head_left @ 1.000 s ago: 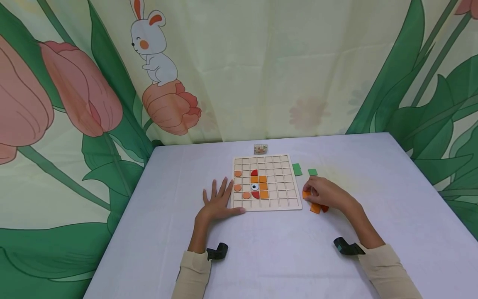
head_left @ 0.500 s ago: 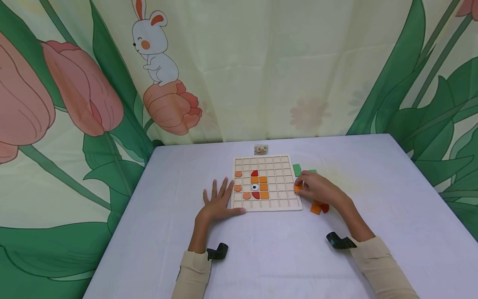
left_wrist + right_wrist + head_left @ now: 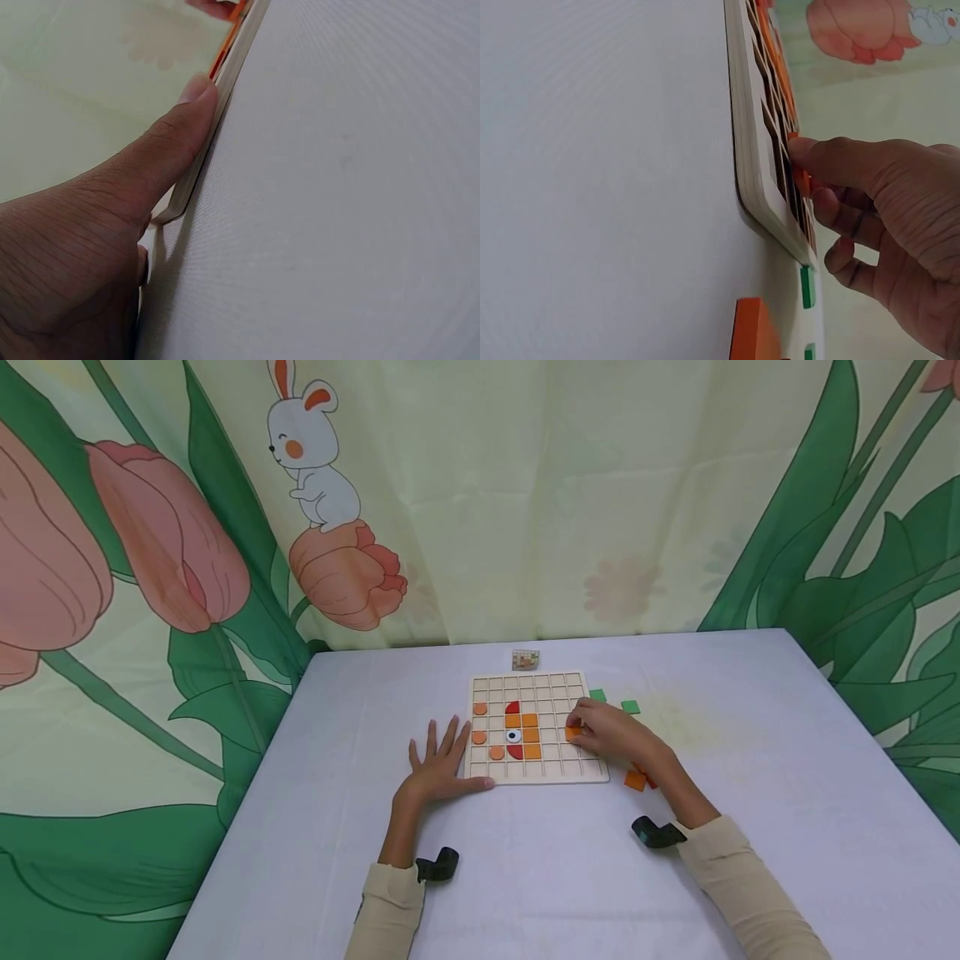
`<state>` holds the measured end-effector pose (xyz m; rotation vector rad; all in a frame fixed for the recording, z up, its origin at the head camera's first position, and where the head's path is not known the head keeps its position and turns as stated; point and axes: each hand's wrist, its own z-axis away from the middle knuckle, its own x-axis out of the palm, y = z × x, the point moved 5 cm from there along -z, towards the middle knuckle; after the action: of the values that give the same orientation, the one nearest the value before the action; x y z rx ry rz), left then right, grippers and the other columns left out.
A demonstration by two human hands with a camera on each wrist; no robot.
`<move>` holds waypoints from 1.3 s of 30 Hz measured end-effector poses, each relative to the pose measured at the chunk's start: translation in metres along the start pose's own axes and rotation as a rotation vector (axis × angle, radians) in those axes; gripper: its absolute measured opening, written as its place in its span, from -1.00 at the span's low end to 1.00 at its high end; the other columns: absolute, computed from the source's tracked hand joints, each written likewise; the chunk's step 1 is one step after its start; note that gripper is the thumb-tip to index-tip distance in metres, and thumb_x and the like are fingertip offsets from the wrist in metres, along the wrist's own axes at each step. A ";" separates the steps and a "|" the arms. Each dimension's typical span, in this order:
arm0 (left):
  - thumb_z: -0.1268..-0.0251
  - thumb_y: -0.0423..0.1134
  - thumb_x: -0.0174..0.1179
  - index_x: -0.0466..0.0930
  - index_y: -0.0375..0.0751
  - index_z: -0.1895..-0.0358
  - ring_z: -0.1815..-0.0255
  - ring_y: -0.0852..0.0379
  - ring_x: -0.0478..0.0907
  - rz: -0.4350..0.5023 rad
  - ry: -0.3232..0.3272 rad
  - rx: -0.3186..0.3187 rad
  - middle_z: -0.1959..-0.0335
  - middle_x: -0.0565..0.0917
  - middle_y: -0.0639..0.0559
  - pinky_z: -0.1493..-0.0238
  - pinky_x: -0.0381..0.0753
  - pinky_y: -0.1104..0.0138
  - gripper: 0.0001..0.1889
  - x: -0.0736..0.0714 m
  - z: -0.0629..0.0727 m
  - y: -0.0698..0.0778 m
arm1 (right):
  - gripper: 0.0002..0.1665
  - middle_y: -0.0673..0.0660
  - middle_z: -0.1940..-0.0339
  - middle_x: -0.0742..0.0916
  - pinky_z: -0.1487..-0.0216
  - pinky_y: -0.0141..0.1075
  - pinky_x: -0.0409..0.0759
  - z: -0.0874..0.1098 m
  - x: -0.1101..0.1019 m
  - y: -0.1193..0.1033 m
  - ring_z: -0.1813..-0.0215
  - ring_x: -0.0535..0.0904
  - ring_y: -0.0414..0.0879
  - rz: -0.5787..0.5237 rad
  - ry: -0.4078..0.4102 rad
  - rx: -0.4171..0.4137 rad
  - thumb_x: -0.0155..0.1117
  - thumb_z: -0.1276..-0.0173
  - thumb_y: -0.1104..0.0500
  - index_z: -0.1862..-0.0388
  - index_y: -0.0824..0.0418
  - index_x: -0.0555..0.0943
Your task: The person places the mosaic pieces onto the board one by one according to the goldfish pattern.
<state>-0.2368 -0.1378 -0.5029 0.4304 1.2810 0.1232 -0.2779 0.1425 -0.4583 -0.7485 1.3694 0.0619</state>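
Faces a tulip-and-rabbit curtain (image 3: 525,510) across a white-clothed table (image 3: 540,877). Has a wooden grid board (image 3: 555,712) lying flat on it. Rests left hand (image 3: 437,770), fingers straight and spread, at the board's left side, thumb on the near edge, gripping nothing. Pinches with right hand (image 3: 613,732), thumb against curled fingers, an orange square tile (image 3: 573,733) over the board's right-hand cells; cannot tell whether touching. Has a picture card (image 3: 526,660) just beyond, two green tiles (image 3: 630,707) to the right and, in cells, four orange squares (image 3: 531,736), two red quarter-circles (image 3: 514,752), three peach discs (image 3: 479,737) and one eye disc (image 3: 513,736).
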 end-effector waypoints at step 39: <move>0.02 0.50 0.18 -0.23 0.12 -0.60 -0.55 -0.15 -0.61 -0.018 -0.010 -0.002 -0.62 -0.31 0.06 -0.35 -0.52 -0.30 0.18 0.001 0.000 0.000 | -0.64 0.13 0.01 0.60 -0.01 -0.19 0.60 -0.038 0.014 -0.022 0.12 0.54 -0.04 0.105 0.014 0.017 0.34 -0.36 0.09 -0.05 0.25 0.63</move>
<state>-0.2369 -0.1378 -0.5040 0.4171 1.2745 0.1071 -0.2973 0.1002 -0.4615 -0.6633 1.4204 0.1282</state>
